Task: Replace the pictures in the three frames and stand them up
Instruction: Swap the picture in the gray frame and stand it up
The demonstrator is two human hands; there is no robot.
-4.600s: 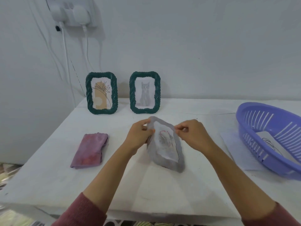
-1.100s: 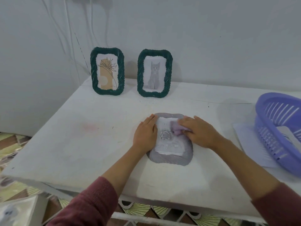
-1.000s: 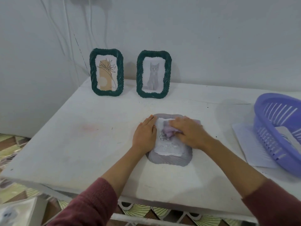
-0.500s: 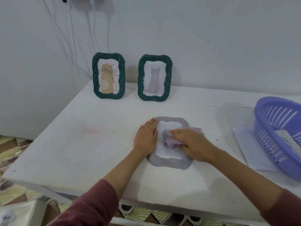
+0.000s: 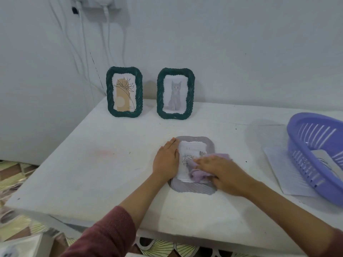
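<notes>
A grey picture frame (image 5: 193, 186) lies flat on the white table (image 5: 92, 173), its glass showing a rose picture. My left hand (image 5: 166, 160) rests flat on the frame's left edge, fingers together. My right hand (image 5: 220, 169) presses a crumpled purple cloth (image 5: 198, 174) against the glass over the frame's lower right part. Two dark green frames stand upright at the back by the wall: the left one (image 5: 124, 92) holds a plant drawing, the right one (image 5: 175, 93) a grey cat picture.
A purple slotted plastic basket (image 5: 315, 154) sits at the right with paper inside it. A white sheet (image 5: 285, 175) lies partly under it. White cables (image 5: 83, 52) hang down the wall at the back left. The table's front edge runs near my forearms.
The frame went from held up in both hands to lying flat. Over the last second my right hand slid the cloth from the top of the glass down toward me. My left hand stayed put.
</notes>
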